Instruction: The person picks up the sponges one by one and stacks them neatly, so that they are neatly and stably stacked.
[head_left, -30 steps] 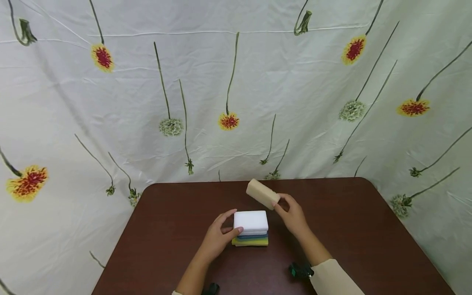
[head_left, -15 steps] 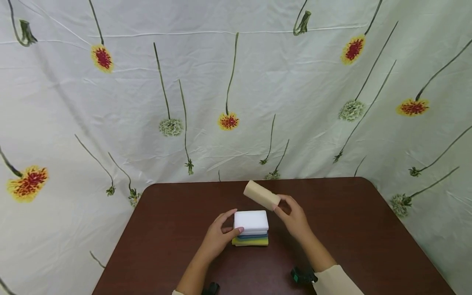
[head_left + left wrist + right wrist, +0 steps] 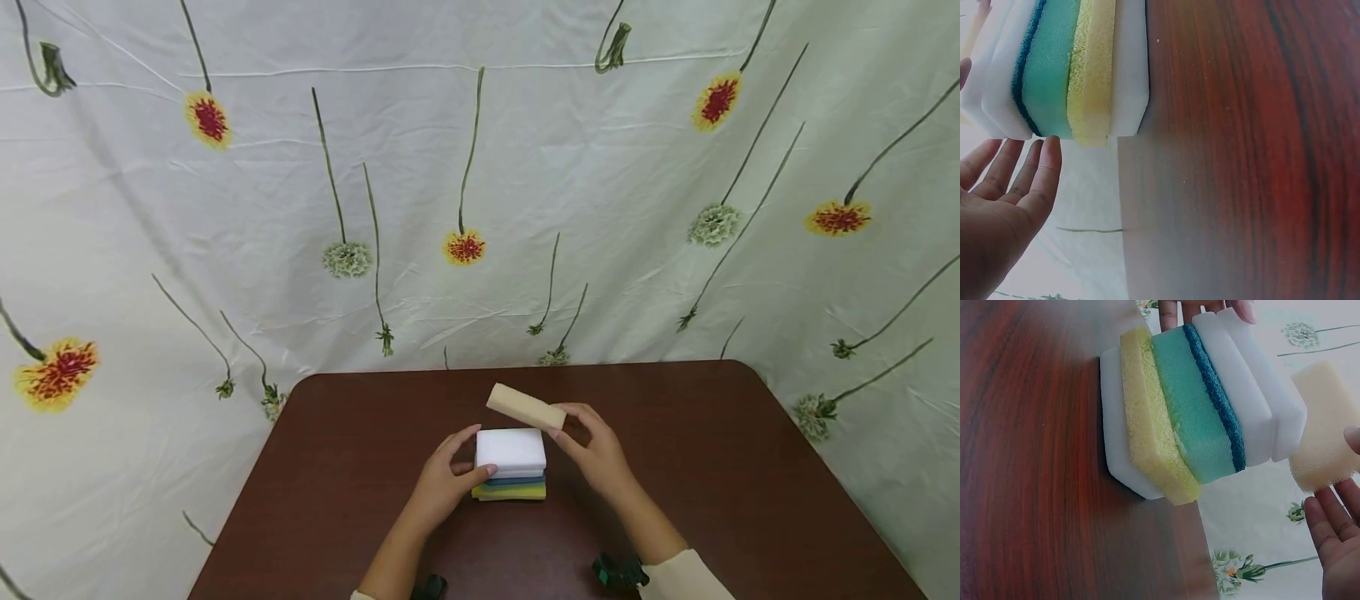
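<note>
A stack of sponges stands on the brown table (image 3: 360,467). From the bottom, the right wrist view shows a white sponge (image 3: 1116,419), a yellow one (image 3: 1147,419), a green one (image 3: 1188,412) with a dark blue scouring layer, and two white ones (image 3: 1282,406). My left hand (image 3: 438,481) holds the stack's left side near the top, thumb in front and fingers behind. In my right hand (image 3: 600,450) is a beige sponge (image 3: 525,406), pinched by its right end between thumb and fingers. It is tilted above the stack's back edge, apart from the top white sponge.
A white cloth (image 3: 420,192) printed with flowers hangs behind the table and along its sides. Dark devices (image 3: 618,573) sit at both wrists. The tabletop extends on both sides of the stack.
My right hand has lowered the beige sponge slightly, moving it left and tilting it flatter toward the stack. The left hand and the stack have stayed in place.
</note>
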The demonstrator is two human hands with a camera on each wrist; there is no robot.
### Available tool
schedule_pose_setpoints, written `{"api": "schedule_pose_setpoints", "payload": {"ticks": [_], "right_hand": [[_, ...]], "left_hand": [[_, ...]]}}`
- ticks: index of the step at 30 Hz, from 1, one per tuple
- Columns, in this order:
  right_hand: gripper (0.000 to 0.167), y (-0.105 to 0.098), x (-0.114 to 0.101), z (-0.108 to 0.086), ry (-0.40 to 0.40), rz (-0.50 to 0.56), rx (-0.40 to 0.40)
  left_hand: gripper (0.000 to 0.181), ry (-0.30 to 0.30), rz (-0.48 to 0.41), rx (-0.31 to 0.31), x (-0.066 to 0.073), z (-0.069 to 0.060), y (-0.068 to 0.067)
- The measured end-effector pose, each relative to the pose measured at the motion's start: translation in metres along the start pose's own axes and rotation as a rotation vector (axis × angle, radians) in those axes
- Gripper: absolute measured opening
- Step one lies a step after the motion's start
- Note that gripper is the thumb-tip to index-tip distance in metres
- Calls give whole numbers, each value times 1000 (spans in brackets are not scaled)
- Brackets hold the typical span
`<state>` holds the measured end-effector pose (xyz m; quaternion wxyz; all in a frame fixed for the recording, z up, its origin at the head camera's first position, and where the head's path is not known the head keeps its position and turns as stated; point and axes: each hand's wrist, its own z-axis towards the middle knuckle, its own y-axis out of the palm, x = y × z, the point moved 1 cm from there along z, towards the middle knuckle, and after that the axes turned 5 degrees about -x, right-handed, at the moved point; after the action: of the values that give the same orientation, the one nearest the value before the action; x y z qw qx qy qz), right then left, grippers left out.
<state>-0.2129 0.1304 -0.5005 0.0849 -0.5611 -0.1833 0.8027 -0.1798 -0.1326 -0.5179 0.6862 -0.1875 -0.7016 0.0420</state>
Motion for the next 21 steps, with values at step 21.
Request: {"api": "schedule_pose_setpoints", "payload": {"ticks": [21], "right_hand": [[43,1,0,-6,-130,207,-234]], "left_hand": [[75,3,-25,-12,-1,1,1]]}}
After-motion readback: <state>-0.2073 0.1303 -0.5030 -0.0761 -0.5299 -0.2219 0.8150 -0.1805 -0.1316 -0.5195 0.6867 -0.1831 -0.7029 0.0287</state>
